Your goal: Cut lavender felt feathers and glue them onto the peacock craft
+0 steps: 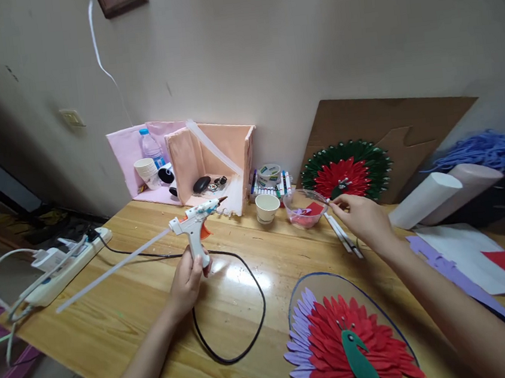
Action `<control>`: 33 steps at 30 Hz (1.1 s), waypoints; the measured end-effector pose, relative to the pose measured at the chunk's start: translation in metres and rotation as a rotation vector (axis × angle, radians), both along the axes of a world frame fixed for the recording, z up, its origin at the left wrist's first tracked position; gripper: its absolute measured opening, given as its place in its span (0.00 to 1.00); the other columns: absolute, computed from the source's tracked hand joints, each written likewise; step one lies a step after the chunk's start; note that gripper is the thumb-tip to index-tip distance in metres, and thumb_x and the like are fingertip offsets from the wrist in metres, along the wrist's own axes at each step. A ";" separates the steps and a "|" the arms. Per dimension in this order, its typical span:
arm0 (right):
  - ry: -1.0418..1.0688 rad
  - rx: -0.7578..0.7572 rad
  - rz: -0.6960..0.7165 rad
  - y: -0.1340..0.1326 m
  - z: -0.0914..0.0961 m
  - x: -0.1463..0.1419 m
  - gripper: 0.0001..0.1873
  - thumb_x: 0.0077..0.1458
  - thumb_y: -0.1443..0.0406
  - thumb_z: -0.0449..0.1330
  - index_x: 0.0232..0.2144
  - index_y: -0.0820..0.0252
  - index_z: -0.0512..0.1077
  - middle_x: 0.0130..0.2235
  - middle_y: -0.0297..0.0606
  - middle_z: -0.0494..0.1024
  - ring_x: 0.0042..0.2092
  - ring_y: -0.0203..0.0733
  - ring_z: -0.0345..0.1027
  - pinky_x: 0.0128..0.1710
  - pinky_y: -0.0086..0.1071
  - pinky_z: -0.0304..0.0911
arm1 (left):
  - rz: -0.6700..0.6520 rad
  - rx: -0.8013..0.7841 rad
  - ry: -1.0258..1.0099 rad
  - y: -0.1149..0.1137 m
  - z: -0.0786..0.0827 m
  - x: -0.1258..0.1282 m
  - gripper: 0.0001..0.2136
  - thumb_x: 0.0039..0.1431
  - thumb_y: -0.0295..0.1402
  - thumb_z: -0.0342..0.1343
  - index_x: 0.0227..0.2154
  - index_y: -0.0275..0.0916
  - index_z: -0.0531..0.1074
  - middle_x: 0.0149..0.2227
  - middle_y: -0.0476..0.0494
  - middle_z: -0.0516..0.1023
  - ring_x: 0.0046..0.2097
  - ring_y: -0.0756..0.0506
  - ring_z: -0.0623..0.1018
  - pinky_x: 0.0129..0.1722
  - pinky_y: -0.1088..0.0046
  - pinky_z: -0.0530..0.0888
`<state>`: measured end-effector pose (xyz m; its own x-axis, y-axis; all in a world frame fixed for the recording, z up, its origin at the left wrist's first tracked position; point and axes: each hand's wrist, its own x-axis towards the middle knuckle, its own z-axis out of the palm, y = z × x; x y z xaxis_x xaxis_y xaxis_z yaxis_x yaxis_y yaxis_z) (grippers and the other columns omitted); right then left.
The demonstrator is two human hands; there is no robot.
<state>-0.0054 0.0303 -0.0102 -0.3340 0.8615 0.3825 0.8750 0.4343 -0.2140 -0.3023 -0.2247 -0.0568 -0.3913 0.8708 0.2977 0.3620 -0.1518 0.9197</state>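
Observation:
My left hand [188, 280] is wrapped round the lower handle of a white hot glue gun [195, 234]. A long glue stick [116, 266] sticks out of its back, and its nozzle points right. My right hand [358, 217] reaches to the rim of a clear plastic bowl [298, 215] with red and purple pieces in it. The fingertips are pinched together there; whatever they hold is too small to make out. Below lies a cardboard piece bearing a peacock [359, 358] with red feathers [330, 331] and purple feathers [302, 343].
A white paper cup [267, 208] stands left of the bowl. The gun's black cord [261, 320] loops over the table from a power strip [63, 272]. Behind are a peach box [182, 166], markers [273, 188] and a green-and-red peacock [345, 170]. Paper rolls [427, 199] lie right.

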 end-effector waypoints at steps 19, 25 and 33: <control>0.635 -0.663 0.666 -0.064 0.014 -0.137 0.23 0.44 0.55 0.64 0.41 0.63 0.76 0.27 0.36 0.74 0.27 0.35 0.60 0.27 0.29 0.54 | -0.094 -0.027 -0.011 -0.003 0.001 0.011 0.12 0.63 0.40 0.38 0.35 0.38 0.60 0.25 0.50 0.64 0.27 0.49 0.65 0.31 0.72 0.63; 0.858 -0.748 0.667 -0.064 0.009 -0.145 0.15 0.43 0.55 0.64 0.27 0.63 0.78 0.27 0.38 0.77 0.29 0.36 0.64 0.29 0.29 0.56 | -0.096 -0.038 -0.018 -0.004 0.005 0.015 0.13 0.63 0.41 0.38 0.36 0.37 0.61 0.24 0.50 0.63 0.27 0.49 0.65 0.32 0.72 0.63; 1.346 -0.796 0.666 -0.041 0.028 -0.107 0.11 0.44 0.55 0.64 0.27 0.55 0.73 0.44 0.35 0.77 0.44 0.37 0.69 0.44 0.32 0.63 | -0.080 -0.026 -0.019 -0.003 0.003 0.013 0.11 0.64 0.40 0.38 0.36 0.38 0.60 0.25 0.51 0.63 0.27 0.50 0.64 0.32 0.72 0.63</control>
<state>-0.1124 -0.0109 0.0178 -0.5140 0.8207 0.2497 -0.3700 0.0505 -0.9277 -0.2893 -0.2282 -0.0537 -0.3252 0.9068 0.2681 0.3323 -0.1558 0.9302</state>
